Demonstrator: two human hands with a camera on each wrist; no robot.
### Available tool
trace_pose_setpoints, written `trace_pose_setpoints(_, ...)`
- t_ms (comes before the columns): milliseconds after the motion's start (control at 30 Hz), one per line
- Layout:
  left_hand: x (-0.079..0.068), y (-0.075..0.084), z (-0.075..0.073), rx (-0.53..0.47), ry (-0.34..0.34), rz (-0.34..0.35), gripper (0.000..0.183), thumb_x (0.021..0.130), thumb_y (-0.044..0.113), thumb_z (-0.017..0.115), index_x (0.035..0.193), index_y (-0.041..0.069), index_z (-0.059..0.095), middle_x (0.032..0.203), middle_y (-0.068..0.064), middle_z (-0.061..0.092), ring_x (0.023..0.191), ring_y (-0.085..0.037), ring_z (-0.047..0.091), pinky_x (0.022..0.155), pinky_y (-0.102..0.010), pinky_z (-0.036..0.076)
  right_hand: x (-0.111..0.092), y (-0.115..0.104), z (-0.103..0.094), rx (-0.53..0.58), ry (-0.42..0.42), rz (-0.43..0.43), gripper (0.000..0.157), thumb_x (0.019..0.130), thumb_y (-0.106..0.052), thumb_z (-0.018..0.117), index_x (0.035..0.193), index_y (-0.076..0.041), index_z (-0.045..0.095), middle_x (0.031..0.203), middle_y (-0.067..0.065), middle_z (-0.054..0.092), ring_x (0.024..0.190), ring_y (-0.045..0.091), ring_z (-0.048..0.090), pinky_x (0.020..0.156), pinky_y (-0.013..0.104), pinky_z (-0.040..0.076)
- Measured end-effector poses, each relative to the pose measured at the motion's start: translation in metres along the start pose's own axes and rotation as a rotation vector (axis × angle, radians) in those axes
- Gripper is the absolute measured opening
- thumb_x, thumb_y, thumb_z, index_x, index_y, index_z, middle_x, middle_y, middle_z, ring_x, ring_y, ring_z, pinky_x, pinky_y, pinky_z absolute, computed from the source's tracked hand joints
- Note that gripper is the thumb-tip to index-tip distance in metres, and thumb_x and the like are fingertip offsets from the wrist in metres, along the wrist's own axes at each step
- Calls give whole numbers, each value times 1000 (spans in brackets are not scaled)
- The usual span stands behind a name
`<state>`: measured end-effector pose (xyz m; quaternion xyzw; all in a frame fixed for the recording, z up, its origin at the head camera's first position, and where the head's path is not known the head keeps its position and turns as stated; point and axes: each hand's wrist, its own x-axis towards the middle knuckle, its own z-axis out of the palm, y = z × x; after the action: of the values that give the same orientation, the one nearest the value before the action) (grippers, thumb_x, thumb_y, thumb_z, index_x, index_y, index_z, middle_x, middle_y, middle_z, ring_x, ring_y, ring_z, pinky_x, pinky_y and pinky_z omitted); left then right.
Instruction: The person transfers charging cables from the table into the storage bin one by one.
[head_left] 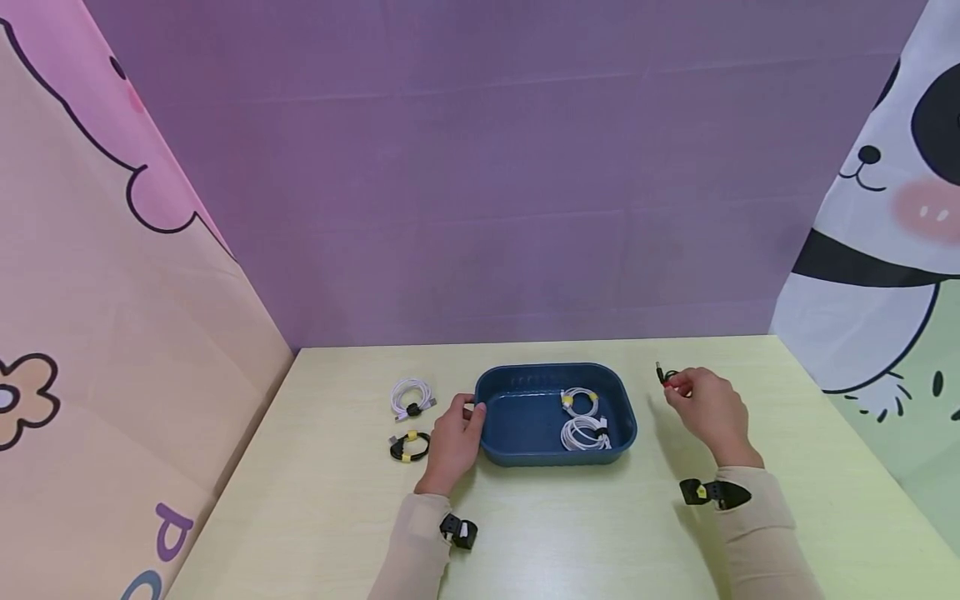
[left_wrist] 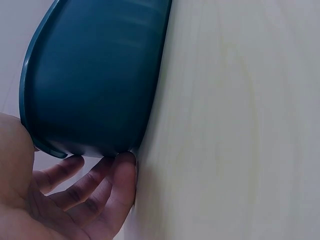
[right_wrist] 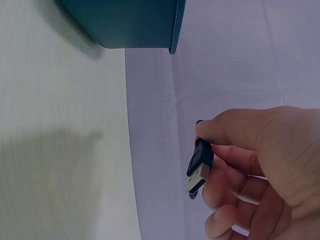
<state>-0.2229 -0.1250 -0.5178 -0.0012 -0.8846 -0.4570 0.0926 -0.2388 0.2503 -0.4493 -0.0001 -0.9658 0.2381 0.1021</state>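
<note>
The blue plastic box stands on the table with two coiled white cables inside, one with yellow ties and one with a black tie. At its left end my left hand holds the wall, thumb at the rim and fingertips against the outside, low down in the left wrist view. To the right of the box, my right hand pinches a black USB cable above the table. Its metal plug points out from the fingers in the right wrist view; most of the cable is hidden by the hand.
Left of the box lie a coiled white cable with a black tie and a coiled black cable with yellow ties. A purple cloth wall rises behind the pale wooden table, with printed cloth panels on both sides.
</note>
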Motion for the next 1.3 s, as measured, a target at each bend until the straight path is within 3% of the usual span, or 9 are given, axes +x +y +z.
trace_pose_setpoints(1300, 0, 0, 0, 10, -16, -24, 38, 108, 34, 51, 134, 7, 59, 101, -11, 72, 81, -20, 65, 69, -35, 51, -4, -24, 0, -12, 17, -53, 17, 94, -19, 70, 101, -3, 73, 90, 13, 71, 73, 25, 63, 53, 32, 42)
